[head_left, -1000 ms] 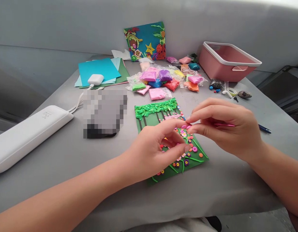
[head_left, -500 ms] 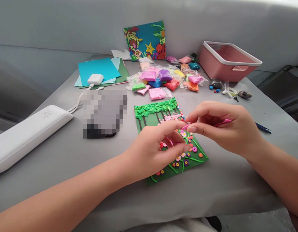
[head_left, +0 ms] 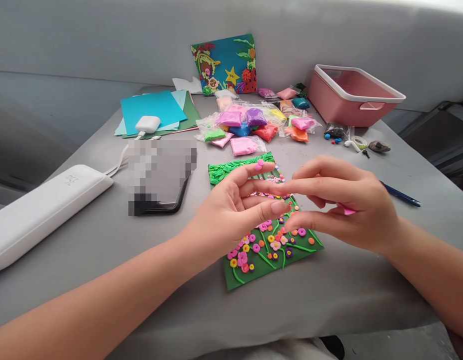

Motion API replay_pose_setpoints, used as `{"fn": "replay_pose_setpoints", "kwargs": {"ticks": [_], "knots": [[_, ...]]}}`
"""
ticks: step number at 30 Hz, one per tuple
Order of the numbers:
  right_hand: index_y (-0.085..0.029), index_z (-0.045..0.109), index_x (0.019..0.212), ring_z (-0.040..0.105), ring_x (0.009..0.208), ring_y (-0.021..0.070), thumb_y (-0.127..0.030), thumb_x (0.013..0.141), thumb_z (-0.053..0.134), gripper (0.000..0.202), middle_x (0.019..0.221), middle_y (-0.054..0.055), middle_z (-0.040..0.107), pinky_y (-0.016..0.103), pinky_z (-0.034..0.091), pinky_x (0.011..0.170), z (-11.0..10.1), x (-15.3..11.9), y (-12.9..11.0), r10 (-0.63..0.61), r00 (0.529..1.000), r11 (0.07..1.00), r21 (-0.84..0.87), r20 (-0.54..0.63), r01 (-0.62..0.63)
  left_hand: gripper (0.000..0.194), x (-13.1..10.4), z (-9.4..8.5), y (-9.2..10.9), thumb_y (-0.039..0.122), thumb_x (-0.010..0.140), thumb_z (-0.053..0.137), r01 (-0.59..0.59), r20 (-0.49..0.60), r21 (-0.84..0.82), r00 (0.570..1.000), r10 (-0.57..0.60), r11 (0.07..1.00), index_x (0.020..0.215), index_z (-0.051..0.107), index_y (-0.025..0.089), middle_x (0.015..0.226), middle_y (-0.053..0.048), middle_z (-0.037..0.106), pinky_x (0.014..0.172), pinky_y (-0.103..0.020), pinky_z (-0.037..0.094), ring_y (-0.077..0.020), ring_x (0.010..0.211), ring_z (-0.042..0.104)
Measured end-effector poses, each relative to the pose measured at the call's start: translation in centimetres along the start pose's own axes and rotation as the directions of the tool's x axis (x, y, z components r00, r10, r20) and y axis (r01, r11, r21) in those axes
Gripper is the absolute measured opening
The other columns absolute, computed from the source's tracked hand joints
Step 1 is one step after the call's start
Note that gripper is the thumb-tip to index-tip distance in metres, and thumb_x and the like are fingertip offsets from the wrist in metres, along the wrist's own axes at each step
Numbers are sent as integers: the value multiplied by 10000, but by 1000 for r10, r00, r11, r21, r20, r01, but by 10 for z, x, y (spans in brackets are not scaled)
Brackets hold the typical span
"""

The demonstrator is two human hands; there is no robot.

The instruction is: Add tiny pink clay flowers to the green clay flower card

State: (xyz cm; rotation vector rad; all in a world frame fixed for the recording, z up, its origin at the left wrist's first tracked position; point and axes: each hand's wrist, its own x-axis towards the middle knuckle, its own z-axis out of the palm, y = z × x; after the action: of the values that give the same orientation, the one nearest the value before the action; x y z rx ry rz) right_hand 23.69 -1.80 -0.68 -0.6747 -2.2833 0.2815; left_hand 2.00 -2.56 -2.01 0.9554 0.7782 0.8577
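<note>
Small pink clay pieces (head_left: 259, 164) rest on the index finger of my left hand (head_left: 231, 205), whose fingers are spread above the green clay picture (head_left: 254, 272). My right hand (head_left: 340, 200) has a larger pink clay piece (head_left: 346, 209) tucked against its palm by the curled fingers. Its index fingertip meets a finger of my left hand, and its thumb stands apart. Under both hands, the picture shows clay flowers, green stems and a leafy top edge; its middle is partly hidden.
Bagged coloured clay (head_left: 243, 146) lies behind the picture, before an upright sea picture (head_left: 226, 62). A pink basket (head_left: 351, 100) stands back right, a blue pen (head_left: 402, 195) right. At left are a phone (head_left: 162, 180), a white power bank (head_left: 51, 215) and coloured sheets (head_left: 152, 110).
My left index finger has lifted and straightened, showing pink pieces on it. The right thumb and index finger have parted from the small pink piece they pinched. The picture's lower part is more exposed.
</note>
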Motion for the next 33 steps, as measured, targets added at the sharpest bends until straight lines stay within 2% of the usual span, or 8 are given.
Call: {"fn": "replay_pose_setpoints", "kwargs": {"ticks": [7,10,11,13,15,17,26,33], "knots": [[-196,726,1029,582,678,92,-160,925,724,111,960,57,604,254,536,579,8,-3,1,-79,997,994,-72,-13,78,549,1,2,-3,181,863,805,0,36,39,999,-1,999,1324,508,223,1098,-17,708,810,-242,631,-116,876,754],[-199,720,1011,585,669,100,-163,922,718,96,949,62,619,264,537,573,7,-2,-1,-59,998,995,-82,-34,57,554,5,-8,4,361,905,731,-91,33,315,996,85,945,1366,468,204,1195,-94,689,865,-380,628,-203,962,731],[-205,720,1005,586,662,100,-171,922,719,90,943,59,626,264,532,566,6,-2,-1,-45,998,995,-87,-48,41,542,8,-15,9,414,931,667,-158,14,495,985,174,854,1379,462,188,1187,-116,683,885,-437,615,-238,984,714],[-211,722,996,582,648,94,-184,921,720,80,930,51,638,256,514,539,5,-1,-1,-23,996,995,-95,-82,15,626,15,-36,22,386,918,614,-156,-69,876,896,438,457,1460,396,158,1226,-158,663,993,-523,539,-307,1096,657],[-198,727,987,576,640,87,-181,918,722,71,920,52,645,244,489,514,5,-1,0,-25,994,995,-99,-102,14,875,22,-58,36,434,858,640,161,-184,983,832,523,89,1576,253,118,1432,-241,553,1132,-624,391,-455,1376,455],[-182,733,985,573,640,84,-175,916,724,70,910,57,650,233,465,492,6,-2,0,-42,993,995,-97,-106,31,1043,28,-75,45,549,826,631,373,-319,928,814,485,-17,1628,142,96,1529,-284,468,1098,-660,394,-557,1425,363],[-182,748,979,479,575,56,-181,924,716,63,912,46,658,211,432,452,6,-3,-2,13,992,1000,20,-123,-11,1080,39,-83,47,601,849,544,558,-497,828,776,388,-54,1625,99,-5,1452,-368,517,966,-655,469,-606,1340,474],[-182,757,982,472,559,57,-181,927,710,72,909,49,667,218,443,460,6,-2,-2,22,994,999,26,-107,-20,937,41,-86,50,507,840,570,513,-458,857,803,381,-49,1631,209,159,1511,-334,464,926,-695,472,-639,1293,512]]}}
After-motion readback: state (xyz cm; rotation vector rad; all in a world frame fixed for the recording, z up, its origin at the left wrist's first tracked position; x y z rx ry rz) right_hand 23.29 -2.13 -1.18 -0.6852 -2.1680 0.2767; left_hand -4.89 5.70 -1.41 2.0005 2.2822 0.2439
